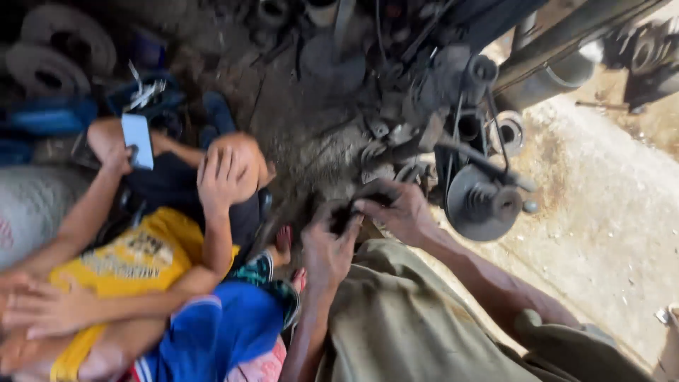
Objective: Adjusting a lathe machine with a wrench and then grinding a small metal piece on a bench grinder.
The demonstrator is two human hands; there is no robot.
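Gripping a blurred dark part (344, 212), left hand (327, 249) and right hand (397, 211) hide it

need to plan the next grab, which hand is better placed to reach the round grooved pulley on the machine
Probably the right hand. It sits nearer the grooved pulley, which lies just to its right. The left hand is lower and farther off, and both hands grip a small dark part, so either must let go first.

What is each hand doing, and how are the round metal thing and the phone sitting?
left hand: closed around a small dark part
right hand: fingers pinching the same dark part
round metal pulley: tilted, on the dirty floor
phone: held upright in another person's hand
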